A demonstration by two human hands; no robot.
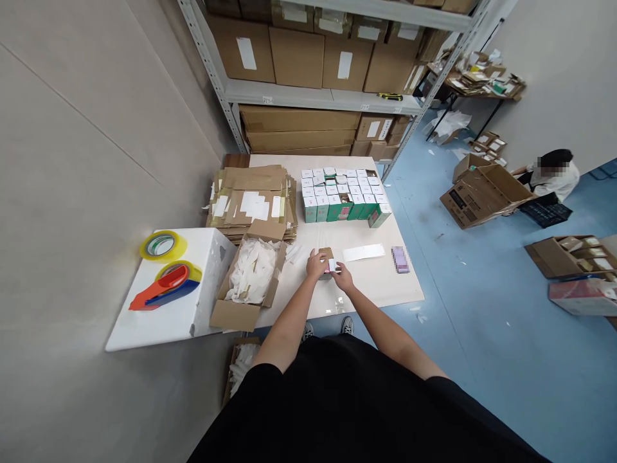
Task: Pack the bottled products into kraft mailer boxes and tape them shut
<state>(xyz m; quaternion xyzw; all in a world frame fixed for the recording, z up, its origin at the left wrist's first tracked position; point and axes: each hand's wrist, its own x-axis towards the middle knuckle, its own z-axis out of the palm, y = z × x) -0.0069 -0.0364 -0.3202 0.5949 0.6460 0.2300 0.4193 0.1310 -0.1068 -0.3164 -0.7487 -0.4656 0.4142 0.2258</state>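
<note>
Black shirt [366, 411] fills the bottom of the view, with two bare arms going out from it. Far behind stands a big metal shelf [308, 98] full of brown boxes. On the blue floor to the right sits another person [554, 173] next to a big open box [482, 190].

A pale tabletop [385, 286] is in the middle. To its left is a white block [193, 315] with two rolls of tape on it, one yellow roll [161, 245] lying alone and one in a red tape holder [161, 289]. At the back left of the tabletop is a pile of flat cardboard [253, 199]. Just in front of it is an open box of white bags [250, 276]. At the back are many little green and white boxes [342, 196], packed close in rows.

Both hands meet near the front of the tabletop. The left hand [315, 263] has its fingers curled around a small brown box [326, 256]. The right hand [343, 276] has its fingers pinching a tiny pink and white thing [332, 265] at the side of that box. Just beside them lies a white strip [364, 253].
</note>
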